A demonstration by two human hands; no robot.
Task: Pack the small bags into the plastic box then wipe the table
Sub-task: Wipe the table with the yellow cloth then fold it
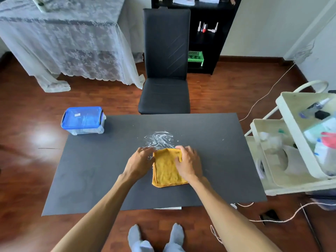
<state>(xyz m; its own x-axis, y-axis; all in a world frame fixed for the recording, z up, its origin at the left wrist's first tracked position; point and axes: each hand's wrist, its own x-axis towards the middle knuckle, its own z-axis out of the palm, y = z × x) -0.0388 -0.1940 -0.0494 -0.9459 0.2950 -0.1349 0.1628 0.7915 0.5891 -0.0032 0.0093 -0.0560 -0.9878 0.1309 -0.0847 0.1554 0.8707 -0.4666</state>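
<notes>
A folded yellow cloth [166, 170] lies flat in the middle of the dark grey table [91, 170]. My right hand [189, 163] presses on its right side, fingers curled over the far edge. My left hand [139, 163] rests flat at the cloth's left edge, fingers spread and touching it. Just beyond the cloth is a wet, shiny smear [160, 140] on the table. The clear plastic box [83, 120] with its blue lid closed stands at the table's far left corner. No small bags are visible outside the box.
A black chair [165, 70] stands at the table's far edge. A white trolley [291, 151] with bottles and clutter is close to the right edge. Cables [272, 215] trail on the wooden floor at the right. My socked feet [156, 237] show below the near edge.
</notes>
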